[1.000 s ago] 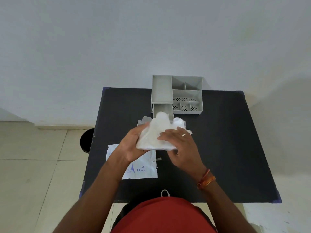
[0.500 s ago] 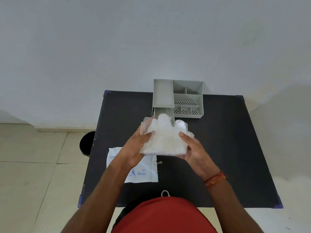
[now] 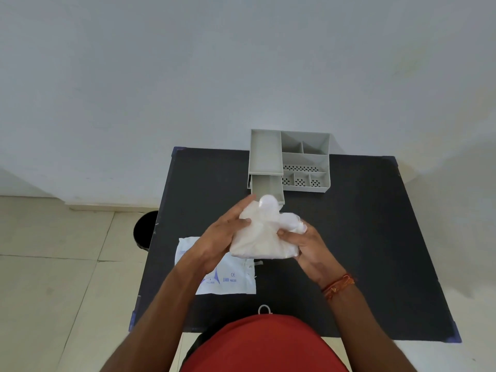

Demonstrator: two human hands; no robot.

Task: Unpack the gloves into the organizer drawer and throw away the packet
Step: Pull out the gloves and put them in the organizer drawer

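A: The fingers (image 3: 243,222) of the left hand (image 3: 220,237) curl over the left side of the gloves (image 3: 264,237), and the right hand (image 3: 306,242) clasps the bundle's right side, thumb on top. Both hands are clenched on it.

B: Which way does the bundle run?

A: It is a soft white wad, held above the counter (image 3: 362,237). Its long axis runs roughly from the person toward the wall, with rounded glove tips at the far end pointing at the drawer (image 3: 265,185). The near end is flatter and wider.

B: And the drawer?

A: Pulled out of the grey organizer (image 3: 303,159) toward the person, open on top; its near end is just behind the glove tips. Whether they touch it, one cannot tell.

B: The packet?

A: The packet (image 3: 228,275) lies flat on the counter under the left wrist, near the left edge, printed side up.

B: Room around?

A: The counter's right half is bare black surface. A dark bin (image 3: 143,229) stands on the floor just off the left edge.
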